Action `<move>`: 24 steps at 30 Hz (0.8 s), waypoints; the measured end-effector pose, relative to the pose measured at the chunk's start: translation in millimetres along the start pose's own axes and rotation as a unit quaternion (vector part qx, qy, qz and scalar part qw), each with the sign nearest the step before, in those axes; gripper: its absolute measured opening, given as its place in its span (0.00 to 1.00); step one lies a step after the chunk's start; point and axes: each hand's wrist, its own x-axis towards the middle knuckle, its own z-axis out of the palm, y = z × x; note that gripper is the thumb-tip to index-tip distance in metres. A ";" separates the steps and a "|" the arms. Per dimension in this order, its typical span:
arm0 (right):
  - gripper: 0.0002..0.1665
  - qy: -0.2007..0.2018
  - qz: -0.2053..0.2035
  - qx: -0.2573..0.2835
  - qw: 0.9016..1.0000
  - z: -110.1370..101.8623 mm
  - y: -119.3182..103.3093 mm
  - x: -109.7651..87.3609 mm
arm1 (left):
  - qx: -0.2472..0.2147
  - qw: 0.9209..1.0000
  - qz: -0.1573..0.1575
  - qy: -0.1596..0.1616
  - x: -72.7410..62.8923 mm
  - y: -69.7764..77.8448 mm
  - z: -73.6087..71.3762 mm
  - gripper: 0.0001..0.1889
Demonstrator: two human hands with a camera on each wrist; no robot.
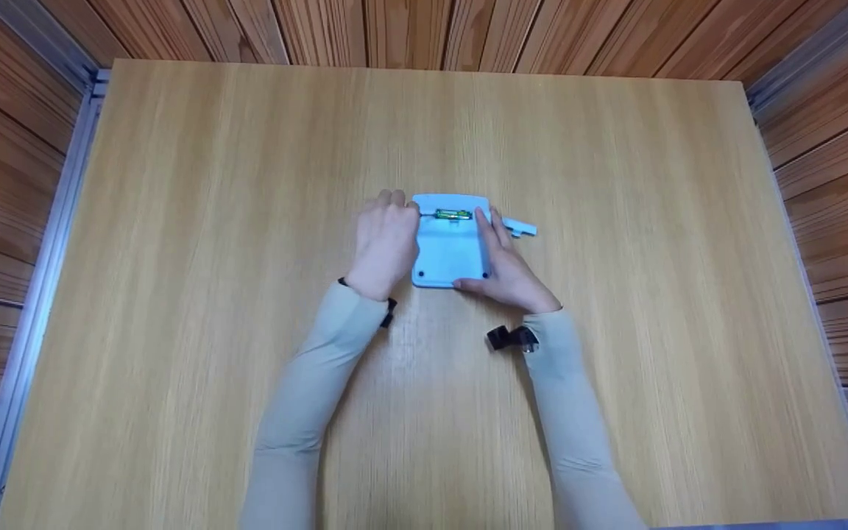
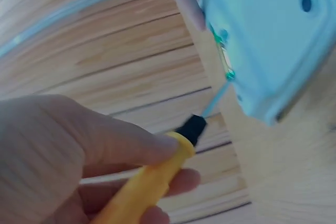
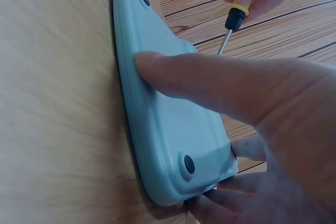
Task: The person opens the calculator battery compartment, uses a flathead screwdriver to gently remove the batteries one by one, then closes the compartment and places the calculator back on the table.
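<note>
A light-blue plastic device [image 1: 447, 254] lies on the table with its underside up, one green battery [image 1: 453, 214] showing in the open slot near its far edge. My left hand [image 1: 386, 243] grips a screwdriver by its yellow handle [image 2: 144, 190]. In the left wrist view, the thin metal shaft [image 2: 215, 101] reaches to the end of the battery. My right hand [image 1: 509, 272] holds the device at its right side, thumb on the near edge and fingers along the right edge. Dark round feet [image 3: 189, 164] dot the underside.
Just right of the device, beside my right fingers, lies a small light-blue battery cover [image 1: 521, 227]. Both are on a wide wooden table [image 1: 210, 294]. Wood-panelled walls [image 1: 424, 33] and metal rails [image 1: 63, 206] border the table.
</note>
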 end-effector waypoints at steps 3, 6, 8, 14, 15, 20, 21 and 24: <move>0.65 0.000 -0.006 -0.003 1.000 0.2 -0.3 0.7 | 0.043 0.999 -0.006 -0.013 2.1 11.7 -5.0 0.11; 0.65 0.000 -0.007 0.000 1.000 0.7 -0.1 1.7 | 0.082 0.996 -0.010 -0.025 5.5 24.4 -8.3 0.12; 0.65 -0.002 -0.008 0.003 1.000 0.9 0.6 2.3 | 0.111 0.993 -0.011 -0.031 7.8 32.2 -9.7 0.13; 0.65 -0.005 -0.010 0.007 1.000 0.9 1.2 2.1 | 0.169 0.985 -0.009 -0.037 12.8 45.1 -10.8 0.14; 0.65 -0.004 -0.012 0.005 1.000 0.9 0.7 1.9 | 0.167 0.985 -0.008 -0.038 13.3 45.2 -11.0 0.13; 0.66 0.000 -0.018 -0.004 1.000 0.5 -0.5 2.1 | 0.124 0.991 -0.010 -0.042 15.3 37.4 -13.2 0.13; 0.66 0.000 -0.016 -0.005 1.000 0.4 -0.5 2.0 | 0.112 0.993 -0.012 -0.043 15.6 34.5 -13.6 0.12; 0.66 0.002 -0.012 -0.004 1.000 0.0 0.3 0.9 | 0.060 0.997 -0.018 -0.037 15.6 24.9 -13.2 0.11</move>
